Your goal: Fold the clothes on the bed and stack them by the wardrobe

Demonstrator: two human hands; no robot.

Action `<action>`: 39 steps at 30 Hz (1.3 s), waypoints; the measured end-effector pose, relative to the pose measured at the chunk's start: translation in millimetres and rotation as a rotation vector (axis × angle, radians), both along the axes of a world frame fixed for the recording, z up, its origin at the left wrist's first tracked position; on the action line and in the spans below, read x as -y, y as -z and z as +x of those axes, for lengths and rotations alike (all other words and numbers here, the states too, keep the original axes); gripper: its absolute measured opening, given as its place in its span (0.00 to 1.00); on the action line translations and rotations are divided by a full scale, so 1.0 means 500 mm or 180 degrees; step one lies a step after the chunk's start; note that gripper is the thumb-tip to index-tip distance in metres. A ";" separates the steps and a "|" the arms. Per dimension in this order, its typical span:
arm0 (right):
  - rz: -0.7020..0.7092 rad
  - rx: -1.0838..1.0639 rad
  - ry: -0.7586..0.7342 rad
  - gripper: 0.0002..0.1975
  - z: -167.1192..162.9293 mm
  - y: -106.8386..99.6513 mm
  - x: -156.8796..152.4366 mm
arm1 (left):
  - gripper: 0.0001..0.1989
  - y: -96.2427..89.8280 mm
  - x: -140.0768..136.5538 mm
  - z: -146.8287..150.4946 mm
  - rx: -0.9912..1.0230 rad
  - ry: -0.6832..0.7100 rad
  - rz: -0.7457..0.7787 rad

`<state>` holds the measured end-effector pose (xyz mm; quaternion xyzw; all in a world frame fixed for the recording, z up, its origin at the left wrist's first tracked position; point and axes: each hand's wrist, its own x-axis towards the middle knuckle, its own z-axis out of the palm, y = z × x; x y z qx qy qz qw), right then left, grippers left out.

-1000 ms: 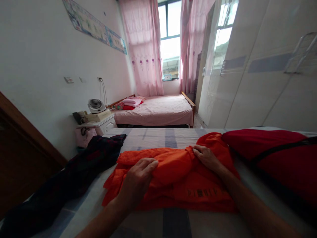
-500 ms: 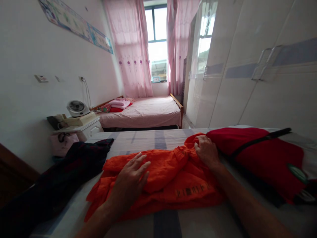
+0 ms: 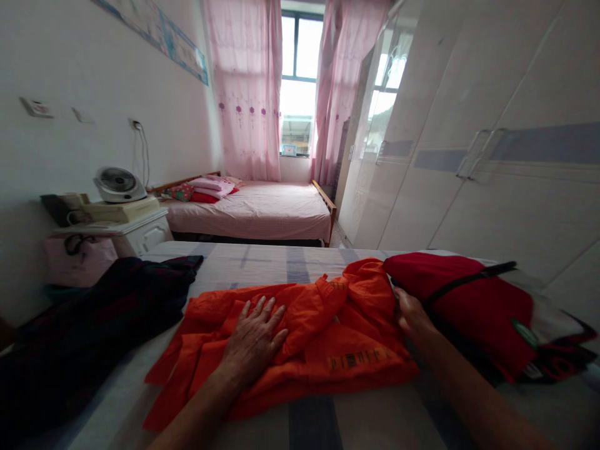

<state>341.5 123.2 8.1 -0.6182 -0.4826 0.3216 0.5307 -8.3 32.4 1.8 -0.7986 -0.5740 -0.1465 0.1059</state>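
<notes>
A folded orange garment (image 3: 309,319) with dark printed characters lies across the bed in front of me. My left hand (image 3: 255,331) rests flat on its left half, fingers spread. At the garment's right edge, my right hand (image 3: 415,315) is turned on its side, its fingers curled against the cloth and partly hidden. Just beyond that hand is a red garment (image 3: 478,294) with a black strip across it and a green oval patch. A dark garment (image 3: 107,312) lies to the left of the orange one.
The bed's white and blue sheet (image 3: 234,262) spreads under the clothes. Farther off stands a second bed (image 3: 262,212) with pink bedding. A fan (image 3: 120,184) sits on boxes on the left cabinet (image 3: 145,234). Tall white wardrobes (image 3: 422,212) line the right side.
My right hand has gone from the top of the orange garment to its right edge. The left hand has settled flatter on the cloth. My view has turned slightly right.
</notes>
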 end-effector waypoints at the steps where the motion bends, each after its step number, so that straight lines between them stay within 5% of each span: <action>1: -0.0098 -0.0115 -0.0047 0.09 -0.001 -0.005 -0.005 | 0.23 -0.002 0.001 0.001 0.0035 -0.0014 -0.0011; 6: -0.0451 -0.0425 -0.0495 0.09 -0.037 -0.037 -0.024 | 0.23 0.003 0.001 -0.001 0.0146 -0.0022 0.0034; 10: -0.0289 -0.0460 -0.0582 0.15 -0.059 -0.068 -0.010 | 0.23 0.006 0.002 -0.004 0.0168 -0.0011 0.0060; 19: 0.1534 0.1742 0.0610 0.18 -0.028 -0.187 0.132 | 0.23 0.000 0.004 -0.002 0.0184 -0.0004 -0.0023; 22: 0.2012 0.2401 0.0644 0.17 -0.041 -0.172 0.174 | 0.23 0.002 0.003 -0.002 0.0182 -0.0001 0.0002; 24: 0.2054 0.3097 -0.0016 0.15 -0.064 -0.136 0.195 | 0.23 0.002 0.003 -0.001 0.0164 -0.0004 0.0009; 26: 0.1746 0.3692 -0.1013 0.15 -0.092 -0.089 0.211 | 0.23 0.000 0.004 0.000 0.0119 -0.0013 -0.0005; 28: 0.1403 0.3947 -0.1476 0.20 -0.118 -0.046 0.220 | 0.23 -0.004 0.007 0.002 0.0071 -0.0014 -0.0017; 31: 0.1273 0.3943 -0.1281 0.25 -0.140 -0.017 0.223 | 0.22 -0.008 0.009 0.003 0.0048 0.0003 0.0000; 35: 0.0976 0.3911 -0.1097 0.20 -0.159 -0.026 0.223 | 0.22 -0.008 0.009 0.003 0.0008 0.0018 0.0002; 39: 0.0775 0.4152 -0.1641 0.20 -0.187 -0.036 0.252 | 0.23 -0.008 0.009 0.002 -0.0007 0.0011 0.0020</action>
